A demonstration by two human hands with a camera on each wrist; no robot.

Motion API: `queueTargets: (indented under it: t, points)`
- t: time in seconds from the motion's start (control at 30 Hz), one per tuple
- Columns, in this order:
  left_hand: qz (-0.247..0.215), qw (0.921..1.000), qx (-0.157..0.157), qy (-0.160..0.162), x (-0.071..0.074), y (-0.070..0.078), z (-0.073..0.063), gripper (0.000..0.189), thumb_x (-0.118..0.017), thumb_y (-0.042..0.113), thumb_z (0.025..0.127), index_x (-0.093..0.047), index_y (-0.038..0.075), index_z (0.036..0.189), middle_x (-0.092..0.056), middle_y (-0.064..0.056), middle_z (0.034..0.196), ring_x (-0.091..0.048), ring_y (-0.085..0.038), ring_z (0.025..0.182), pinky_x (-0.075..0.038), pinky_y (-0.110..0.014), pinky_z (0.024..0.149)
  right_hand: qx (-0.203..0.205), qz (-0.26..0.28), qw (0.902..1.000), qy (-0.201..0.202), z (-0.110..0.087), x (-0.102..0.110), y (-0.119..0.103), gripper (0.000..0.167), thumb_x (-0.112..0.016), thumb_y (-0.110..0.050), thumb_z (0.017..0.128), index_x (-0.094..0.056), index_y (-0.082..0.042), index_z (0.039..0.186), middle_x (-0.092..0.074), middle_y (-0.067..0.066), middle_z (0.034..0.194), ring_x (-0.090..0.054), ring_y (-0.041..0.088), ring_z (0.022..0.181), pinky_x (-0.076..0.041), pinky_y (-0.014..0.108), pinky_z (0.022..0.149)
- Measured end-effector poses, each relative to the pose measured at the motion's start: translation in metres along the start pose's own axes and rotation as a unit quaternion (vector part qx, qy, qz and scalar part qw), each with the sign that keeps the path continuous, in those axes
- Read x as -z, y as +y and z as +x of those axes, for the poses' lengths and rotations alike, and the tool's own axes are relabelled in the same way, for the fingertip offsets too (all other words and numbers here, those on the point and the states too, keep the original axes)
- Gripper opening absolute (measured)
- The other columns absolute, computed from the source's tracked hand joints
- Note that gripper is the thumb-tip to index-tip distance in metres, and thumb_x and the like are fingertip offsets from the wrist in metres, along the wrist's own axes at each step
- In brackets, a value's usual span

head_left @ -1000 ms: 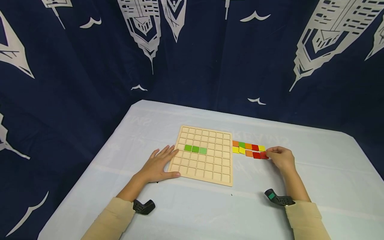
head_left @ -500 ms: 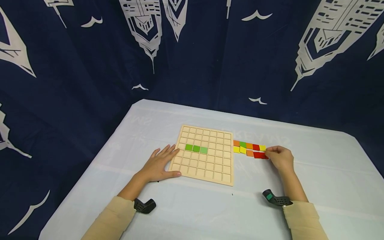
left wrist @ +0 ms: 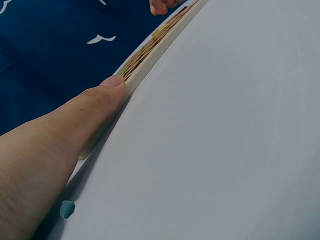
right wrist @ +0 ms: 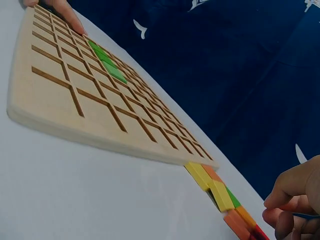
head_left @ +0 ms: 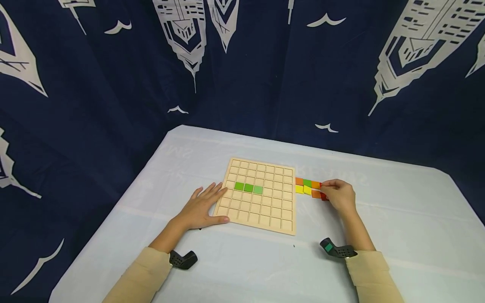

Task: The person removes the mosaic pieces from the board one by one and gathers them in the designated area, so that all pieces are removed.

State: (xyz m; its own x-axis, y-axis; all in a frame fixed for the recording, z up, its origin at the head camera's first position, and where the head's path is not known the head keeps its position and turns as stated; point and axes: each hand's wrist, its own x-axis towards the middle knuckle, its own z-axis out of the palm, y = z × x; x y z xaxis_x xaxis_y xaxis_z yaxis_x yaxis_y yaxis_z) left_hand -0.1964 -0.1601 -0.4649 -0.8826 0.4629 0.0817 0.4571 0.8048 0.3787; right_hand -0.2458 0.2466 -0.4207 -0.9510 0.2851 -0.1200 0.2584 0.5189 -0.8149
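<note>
A wooden grid board [head_left: 254,216] lies on the table, with two green tiles [head_left: 239,186] and a paler green tile [head_left: 258,190] side by side in one row. My left hand [head_left: 198,212] rests at its left edge, fingers spread; the thumb [left wrist: 107,92] presses the rim in the left wrist view. My right hand [head_left: 341,197] has its thumb and curled fingers together at the right part of two rows of loose tiles. A red tile [head_left: 324,197] shows beside its fingertips, and the tiles farther right are hidden. I cannot tell whether the fingers pinch a tile.
Between the board and my right hand lie yellow tiles [right wrist: 220,195], orange tiles [right wrist: 237,224] and a green tile [right wrist: 233,197]. A white cloth covers the table [head_left: 257,269]. Behind it hangs a dark blue curtain [head_left: 246,92] with white prints. Each wrist wears a black device [head_left: 183,260].
My right hand has moved left along the tile rows, from their right end to the red tiles. The last two red tiles came edge to edge before that. My left hand stays put.
</note>
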Motion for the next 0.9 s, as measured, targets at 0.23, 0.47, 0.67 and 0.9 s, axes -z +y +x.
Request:
queueTargets:
  t: [0.23, 0.47, 0.67, 0.9]
  points:
    - [-0.002, 1.0000, -0.002, 0.000, 0.001, 0.000, 0.000, 0.094, -0.058, 0.069, 0.083, -0.029, 0.016, 0.155, -0.021, -0.006, 0.161, -0.012, -0.026, 0.148, -0.009, -0.056, 0.115, 0.017, 0.035, 0.9989, -0.027, -0.001, -0.015, -0.011, 0.025, -0.063, -0.011, 0.092, -0.063, 0.006, 0.110, -0.068, 0.010, 0.086, -0.061, 0.009, 0.066, -0.052, 0.020, 0.059]
    - [-0.002, 1.0000, 0.000, -0.001, 0.002, 0.001, -0.001, 0.093, -0.059, 0.068, 0.083, -0.029, 0.016, 0.155, -0.021, -0.006, 0.160, -0.012, -0.026, 0.148, -0.009, -0.056, 0.115, 0.021, 0.024, 0.9991, -0.027, -0.003, -0.026, -0.019, 0.024, -0.064, -0.012, 0.090, -0.065, 0.004, 0.108, -0.067, 0.011, 0.090, -0.058, 0.014, 0.071, -0.051, 0.021, 0.060]
    - [0.000, 1.0000, 0.003, -0.003, 0.003, 0.002, -0.001, 0.093, -0.059, 0.067, 0.083, -0.030, 0.015, 0.155, -0.022, -0.006, 0.160, -0.012, -0.026, 0.148, -0.009, -0.056, 0.115, 0.034, 0.028, 0.9983, -0.039, -0.003, -0.032, -0.023, 0.023, -0.065, -0.013, 0.089, -0.065, 0.004, 0.105, -0.065, 0.006, 0.082, -0.055, 0.012, 0.067, -0.049, 0.021, 0.058]
    - [0.000, 1.0000, 0.003, -0.003, 0.003, 0.002, -0.001, 0.093, -0.059, 0.066, 0.083, -0.030, 0.015, 0.155, -0.021, -0.006, 0.160, -0.013, -0.027, 0.148, -0.010, -0.056, 0.115, 0.050, 0.049, 0.9954, -0.066, -0.003, -0.041, -0.028, 0.023, -0.067, -0.013, 0.089, -0.065, 0.005, 0.103, -0.063, -0.001, 0.073, -0.054, 0.010, 0.062, -0.049, 0.021, 0.055]
